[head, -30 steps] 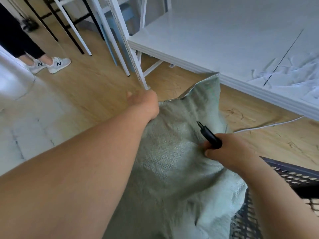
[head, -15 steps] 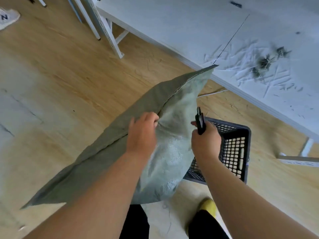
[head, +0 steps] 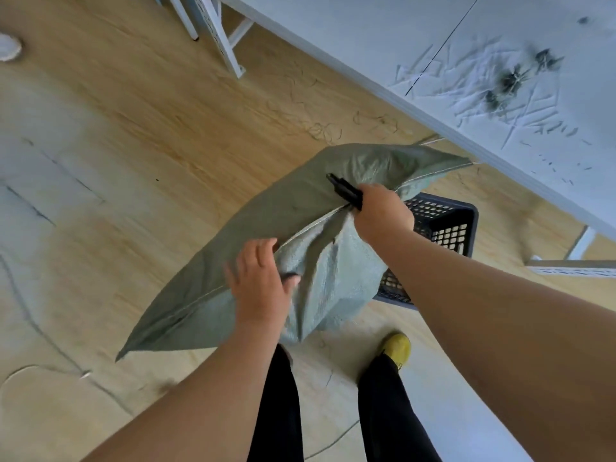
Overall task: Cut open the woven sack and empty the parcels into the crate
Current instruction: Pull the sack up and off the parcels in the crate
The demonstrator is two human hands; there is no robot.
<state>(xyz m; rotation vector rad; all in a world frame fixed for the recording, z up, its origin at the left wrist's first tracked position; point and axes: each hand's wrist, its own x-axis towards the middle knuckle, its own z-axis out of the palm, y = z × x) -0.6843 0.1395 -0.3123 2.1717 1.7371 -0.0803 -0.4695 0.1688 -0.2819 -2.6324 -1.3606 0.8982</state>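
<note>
The green woven sack (head: pixel 266 228) is held in the air, above the wooden floor (head: pixel 166 111); its far end overlaps the black crate (head: pixel 446 225). Right hand (head: pixel 383 215): grip closed on the sack's seam together with a black cutter (head: pixel 345 191). Left hand (head: pixel 260 285): fingers spread, thumb pressing the sack's fabric. No parcels are visible.
</note>
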